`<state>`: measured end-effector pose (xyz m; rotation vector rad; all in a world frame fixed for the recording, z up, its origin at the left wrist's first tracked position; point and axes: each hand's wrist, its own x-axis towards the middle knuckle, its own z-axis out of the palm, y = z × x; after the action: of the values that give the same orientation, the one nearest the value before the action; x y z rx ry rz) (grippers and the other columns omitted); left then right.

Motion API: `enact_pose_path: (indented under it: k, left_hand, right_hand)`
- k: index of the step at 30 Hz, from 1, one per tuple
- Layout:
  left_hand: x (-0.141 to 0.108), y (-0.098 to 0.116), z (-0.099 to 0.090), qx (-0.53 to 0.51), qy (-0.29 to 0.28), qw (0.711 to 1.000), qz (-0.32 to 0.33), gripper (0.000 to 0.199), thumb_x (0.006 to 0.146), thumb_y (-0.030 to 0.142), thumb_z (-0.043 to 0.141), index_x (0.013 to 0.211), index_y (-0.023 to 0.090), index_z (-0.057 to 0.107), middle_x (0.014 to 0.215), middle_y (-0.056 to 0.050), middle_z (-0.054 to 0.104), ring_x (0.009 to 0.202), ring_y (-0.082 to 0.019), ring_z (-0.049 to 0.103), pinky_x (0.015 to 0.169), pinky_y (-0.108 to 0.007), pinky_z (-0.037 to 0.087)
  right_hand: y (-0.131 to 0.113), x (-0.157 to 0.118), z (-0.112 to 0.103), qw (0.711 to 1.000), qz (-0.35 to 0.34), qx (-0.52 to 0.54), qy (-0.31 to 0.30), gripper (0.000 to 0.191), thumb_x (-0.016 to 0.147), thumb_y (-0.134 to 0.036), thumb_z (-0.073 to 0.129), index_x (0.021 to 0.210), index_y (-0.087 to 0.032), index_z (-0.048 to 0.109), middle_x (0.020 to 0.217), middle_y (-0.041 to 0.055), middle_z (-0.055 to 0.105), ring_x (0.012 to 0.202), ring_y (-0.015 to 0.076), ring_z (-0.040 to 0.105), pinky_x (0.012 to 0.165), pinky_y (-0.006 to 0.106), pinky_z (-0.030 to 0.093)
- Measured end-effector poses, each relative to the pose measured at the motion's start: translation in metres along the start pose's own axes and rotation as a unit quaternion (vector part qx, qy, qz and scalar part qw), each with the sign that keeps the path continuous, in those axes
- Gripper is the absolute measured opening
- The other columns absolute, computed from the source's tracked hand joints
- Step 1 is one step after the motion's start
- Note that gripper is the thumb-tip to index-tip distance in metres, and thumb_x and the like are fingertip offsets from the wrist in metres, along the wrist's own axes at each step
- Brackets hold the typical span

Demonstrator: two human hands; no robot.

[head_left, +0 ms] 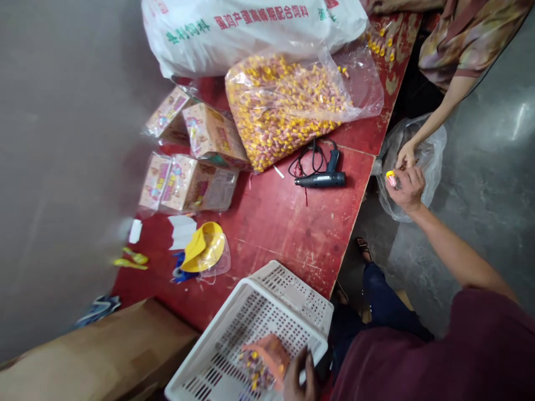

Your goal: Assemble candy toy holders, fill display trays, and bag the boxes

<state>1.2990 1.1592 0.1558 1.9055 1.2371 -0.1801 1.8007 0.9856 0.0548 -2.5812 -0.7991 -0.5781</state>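
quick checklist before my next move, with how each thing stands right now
1. Right hand has hold of a yellow-capped piece: ok, it is at the fingertips.
2. Left hand has a firm grip on the white crate: cannot tell, it is at the near rim, cut off by the picture edge.
3. Right hand well apart from the co-worker's hand: not ok, they are right beside each other.
4. Heat gun laid down on the red table: ok.
5. Heat gun unplugged: cannot tell, no plug shows.
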Motion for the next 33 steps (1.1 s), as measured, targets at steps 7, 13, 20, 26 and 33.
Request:
enact_pose_path:
  k: [7,13,20,26,33]
  left_hand:
    - [0.042,0.172,0.010,-0.253,-0.002,0.957,0.140,0.033,0.093,0.048,0.068,0.111,0.022,0.076,0.113,-0.011,0.077,0.106,-0.024,0.072,0.101,-0.041,0.054]
    - [0.063,0.271,0.003,-0.497,-0.203,0.827,0.169,0.039,0.085,0.054,0.078,0.102,0.019,0.077,0.095,-0.005,0.076,0.084,-0.015,0.069,0.087,-0.032,0.055]
    - [0.039,0.259,-0.005,-0.604,-0.269,0.743,0.106,0.036,0.075,0.044,0.090,0.076,0.017,0.068,0.074,0.003,0.065,0.070,-0.008,0.060,0.073,-0.022,0.050]
    - [0.029,0.254,-0.006,-0.630,-0.257,0.721,0.129,0.039,0.076,0.048,0.089,0.081,0.018,0.066,0.079,0.002,0.065,0.075,-0.010,0.061,0.078,-0.024,0.050]
    - [0.017,0.260,-0.008,-0.611,-0.199,0.745,0.180,0.043,0.076,0.057,0.086,0.083,0.018,0.069,0.077,0.000,0.065,0.074,-0.012,0.059,0.078,-0.026,0.051]
  right_hand:
    - [-0.087,0.015,-0.126,0.979,-0.169,0.117,0.011,0.026,0.089,-0.047,0.069,0.108,-0.030,0.071,0.081,0.0049,0.061,0.082,0.0250,0.057,0.079,0.044,0.043]
    - [-0.144,0.026,-0.213,0.950,-0.264,0.136,-0.092,0.023,0.097,-0.045,0.060,0.103,-0.025,0.069,0.080,0.0066,0.060,0.081,0.0247,0.055,0.073,0.044,0.040]
    - [-0.179,0.027,-0.251,0.927,-0.330,0.137,-0.114,0.016,0.096,-0.034,0.060,0.097,-0.022,0.070,0.077,0.0059,0.062,0.075,0.0221,0.053,0.066,0.040,0.036]
    - [-0.186,0.024,-0.252,0.916,-0.315,0.212,-0.124,0.021,0.092,-0.024,0.063,0.111,-0.024,0.071,0.084,0.0050,0.066,0.077,0.0225,0.058,0.067,0.040,0.044]
    - [-0.185,0.023,-0.253,0.903,-0.288,0.303,-0.102,0.045,0.088,-0.014,0.065,0.130,-0.030,0.067,0.087,0.0031,0.067,0.078,0.0215,0.062,0.068,0.038,0.052]
